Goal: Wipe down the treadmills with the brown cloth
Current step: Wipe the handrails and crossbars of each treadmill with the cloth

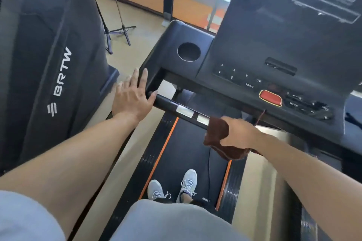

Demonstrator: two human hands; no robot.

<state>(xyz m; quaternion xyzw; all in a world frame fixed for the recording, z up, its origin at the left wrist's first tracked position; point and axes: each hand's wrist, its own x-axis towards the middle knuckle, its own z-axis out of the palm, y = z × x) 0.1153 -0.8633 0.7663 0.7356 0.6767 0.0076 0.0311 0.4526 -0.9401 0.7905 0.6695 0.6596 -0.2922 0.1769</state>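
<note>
I stand on a black treadmill whose belt has orange stripes along both sides. Its console rises ahead on the right, with a red stop button and a round cup holder. My right hand grips the brown cloth, which is wrapped around the black front handlebar below the console. My left hand lies flat with fingers spread against the console's left corner, its thumb touching the handlebar's left end.
A second treadmill's dark console back, marked BRTW, stands close on the left. A tripod stand rests on the tan floor ahead. Windows with orange panels line the far wall. My grey shoes stand on the belt.
</note>
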